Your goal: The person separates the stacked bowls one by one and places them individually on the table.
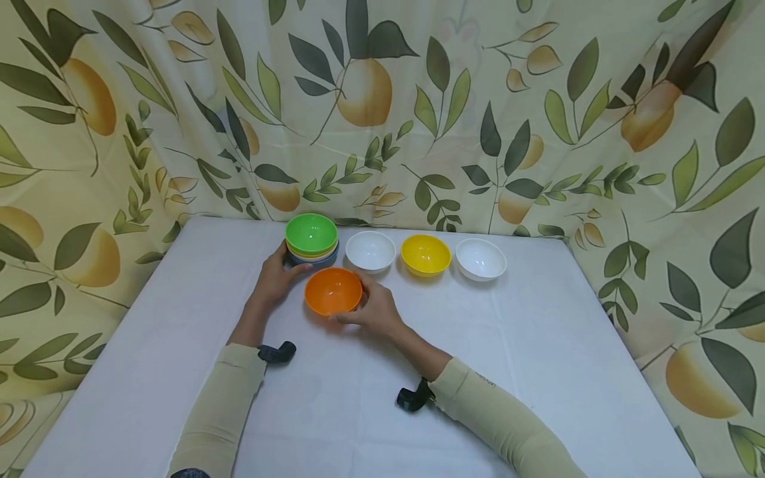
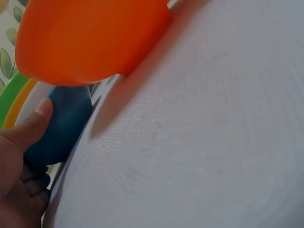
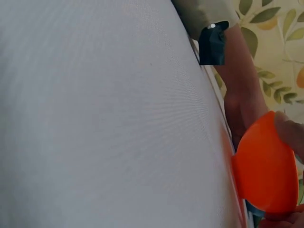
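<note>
Right hand (image 1: 376, 311) grips the orange bowl (image 1: 333, 291): thumb along the near rim, fingers curled round the bowl's right side. The fingertips behind the bowl are hidden in the head view. Bowl sits upright near the middle of the white table (image 1: 538, 372), just in front of the bowl row; whether it is resting on the cloth or slightly lifted can't be told.

Left hand (image 1: 276, 275) holds the stack of bowls (image 1: 312, 242) at far left of the row. Thumb presses the blue bottom bowl (image 2: 61, 128), the other fingers wrap round the stack's left side, mostly out of sight. The stack has green on top, with yellow-orange and pale rims below; exact count isn't readable.

Further right in the row are a white bowl (image 1: 370, 251), a yellow bowl (image 1: 425, 254) and a second white bowl (image 1: 481, 258), all upright and apart from each other.

Wrist views are badly cropped: the left shows only the orange bowl's underside and part of the stack, the right shows the orange bowl's side and the edge of a thumb.
</note>
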The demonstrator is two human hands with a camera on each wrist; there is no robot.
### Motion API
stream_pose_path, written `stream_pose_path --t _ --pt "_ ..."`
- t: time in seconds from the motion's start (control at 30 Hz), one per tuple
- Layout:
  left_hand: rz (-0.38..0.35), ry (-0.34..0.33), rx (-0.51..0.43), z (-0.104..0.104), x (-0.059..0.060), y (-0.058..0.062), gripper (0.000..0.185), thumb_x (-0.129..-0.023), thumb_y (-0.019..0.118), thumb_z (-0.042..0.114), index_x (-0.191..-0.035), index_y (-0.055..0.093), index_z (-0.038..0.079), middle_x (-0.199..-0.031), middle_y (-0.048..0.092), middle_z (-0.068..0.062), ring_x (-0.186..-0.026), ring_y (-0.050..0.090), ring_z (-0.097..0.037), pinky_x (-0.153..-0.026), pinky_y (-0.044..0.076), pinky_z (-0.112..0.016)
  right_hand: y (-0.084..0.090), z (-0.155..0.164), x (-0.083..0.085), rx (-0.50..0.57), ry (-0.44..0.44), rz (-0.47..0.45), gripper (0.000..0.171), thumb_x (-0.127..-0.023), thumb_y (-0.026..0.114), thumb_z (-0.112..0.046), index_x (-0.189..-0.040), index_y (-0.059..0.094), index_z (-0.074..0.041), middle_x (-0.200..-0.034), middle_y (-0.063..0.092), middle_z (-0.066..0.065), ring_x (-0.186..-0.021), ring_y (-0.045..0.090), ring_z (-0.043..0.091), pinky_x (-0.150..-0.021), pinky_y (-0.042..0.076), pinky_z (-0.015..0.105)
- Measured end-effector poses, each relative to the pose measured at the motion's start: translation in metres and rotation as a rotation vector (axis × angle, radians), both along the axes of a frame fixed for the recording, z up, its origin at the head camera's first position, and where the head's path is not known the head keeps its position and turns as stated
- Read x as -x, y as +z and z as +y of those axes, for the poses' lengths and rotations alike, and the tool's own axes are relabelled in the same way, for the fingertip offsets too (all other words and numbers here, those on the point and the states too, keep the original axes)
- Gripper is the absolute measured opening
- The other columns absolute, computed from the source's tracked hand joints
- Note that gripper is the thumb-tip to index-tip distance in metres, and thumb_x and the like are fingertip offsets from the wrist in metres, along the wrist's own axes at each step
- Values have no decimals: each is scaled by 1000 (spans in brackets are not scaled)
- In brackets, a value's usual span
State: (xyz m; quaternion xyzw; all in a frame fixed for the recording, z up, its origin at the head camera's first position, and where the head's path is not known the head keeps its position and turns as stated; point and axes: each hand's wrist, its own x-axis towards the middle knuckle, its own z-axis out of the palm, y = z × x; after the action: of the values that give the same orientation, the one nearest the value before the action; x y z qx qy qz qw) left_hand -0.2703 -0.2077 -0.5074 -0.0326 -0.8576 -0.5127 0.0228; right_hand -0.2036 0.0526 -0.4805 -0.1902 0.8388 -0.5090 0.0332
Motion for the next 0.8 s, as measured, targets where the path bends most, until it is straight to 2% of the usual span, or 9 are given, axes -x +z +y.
stream_pose_path --t 0.47,0.8 --pt "-4 1 5 0 0 0 98 -96 81 32 -169 19 9 -170 28 -18 -158 21 -36 -128 17 -53 -1 -1 2 -27 -11 -29 104 -76 97 -25 -160 40 -2 -152 56 10 -138 53 26 -118 42 42" --pt "0 -3 14 0 0 1 97 -96 80 33 -169 19 9 -170 29 -18 -158 22 -36 -128 18 -53 -2 -2 4 -20 -7 -17 105 -76 97 -24 -160 39 -1 -153 56 11 -138 53 26 -118 43 41"
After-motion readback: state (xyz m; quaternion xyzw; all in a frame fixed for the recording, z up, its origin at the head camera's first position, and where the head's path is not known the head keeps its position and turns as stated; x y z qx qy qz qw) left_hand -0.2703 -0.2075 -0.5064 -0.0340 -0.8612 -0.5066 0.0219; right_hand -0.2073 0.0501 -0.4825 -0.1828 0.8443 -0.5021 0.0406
